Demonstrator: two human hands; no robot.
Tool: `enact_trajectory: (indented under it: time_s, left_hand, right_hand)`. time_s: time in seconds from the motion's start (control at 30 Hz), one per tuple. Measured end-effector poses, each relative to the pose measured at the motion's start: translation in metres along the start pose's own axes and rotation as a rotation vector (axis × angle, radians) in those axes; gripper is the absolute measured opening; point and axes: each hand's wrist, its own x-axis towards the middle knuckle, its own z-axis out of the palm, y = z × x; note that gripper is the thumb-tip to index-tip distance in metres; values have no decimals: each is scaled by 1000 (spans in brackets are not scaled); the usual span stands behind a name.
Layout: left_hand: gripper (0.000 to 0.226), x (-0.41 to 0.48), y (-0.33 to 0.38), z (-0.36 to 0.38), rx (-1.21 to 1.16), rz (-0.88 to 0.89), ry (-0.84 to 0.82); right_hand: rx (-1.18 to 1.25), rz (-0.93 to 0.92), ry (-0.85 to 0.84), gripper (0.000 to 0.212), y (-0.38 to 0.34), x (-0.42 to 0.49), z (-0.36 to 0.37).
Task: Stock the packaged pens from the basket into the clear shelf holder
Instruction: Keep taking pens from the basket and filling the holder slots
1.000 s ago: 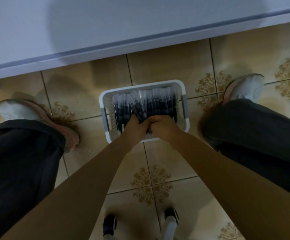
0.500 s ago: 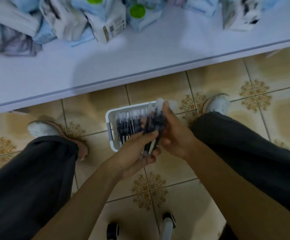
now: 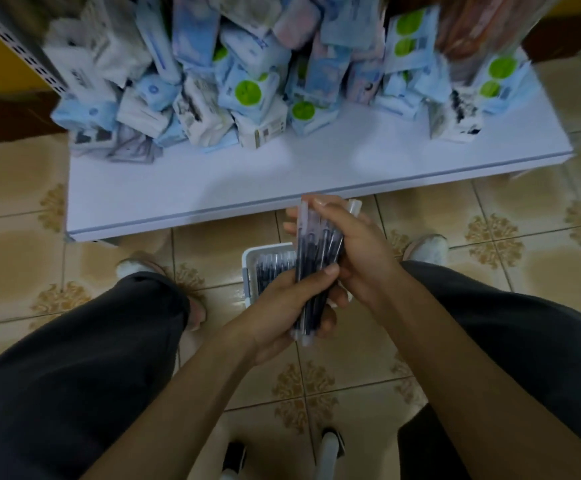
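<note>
You hold a bundle of dark-barrelled pens in clear plastic sleeves [image 3: 318, 268] in both hands, lifted above the floor and in front of the shelf edge. Its long axis runs nearly straight away from you, tilted slightly to your right at the far end; the clear sleeve tips point at the shelf and the near ends point back toward your body. Your left hand [image 3: 284, 313] cradles the near half from below and from the left, its fingers [image 3: 329, 322] curled under the bundle and the thumb pressed across the top. Your right hand [image 3: 355, 258] wraps the far half from the right, with the fingers [image 3: 317, 204] closed over the upper end. Both hands are clamped on the same bundle, so the pens lie between your palms, with sleeve ends sticking out past the fingers at both ends. The number of pens in the bundle cannot be counted; several dark barrels show side by side.

One white perforated plastic basket [image 3: 249, 271] sits on the beige patterned tile floor [image 3: 490, 209] just below your hands, between your two feet, with more sleeved pens lying inside. One white flat shelf board [image 3: 213, 181] runs beyond it, carrying a blurred heap of pale blue and white packets [image 3: 247, 95]
</note>
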Motion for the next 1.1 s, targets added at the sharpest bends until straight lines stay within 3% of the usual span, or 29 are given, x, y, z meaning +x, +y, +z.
enact_trajectory:
  time_s: [0.27, 0.37, 0.53, 0.7, 0.93, 1.1]
  left_hand:
    - [26, -44, 74, 12, 54, 245, 34]
    - [32, -58, 95, 15, 81, 251, 3]
    - [31, -78, 127, 18, 320, 280, -41]
    - [23, -98, 161, 17, 254, 301, -65]
    - [29, -121, 205, 2, 197, 211, -197]
    - [28, -135, 219, 3, 267, 402, -127]
  right_hand:
    - [-213, 43, -258, 60, -47, -41, 47]
    - [-250, 0, -323, 56, -66, -50, 62]
    - [-432, -64, -377, 27, -100, -59, 91]
    - [-541, -165, -412, 27, -135, -66, 128]
    - [-394, -211, -461, 15, -159, -66, 164]
    - [-379, -318, -502, 29, -173, -68, 181]
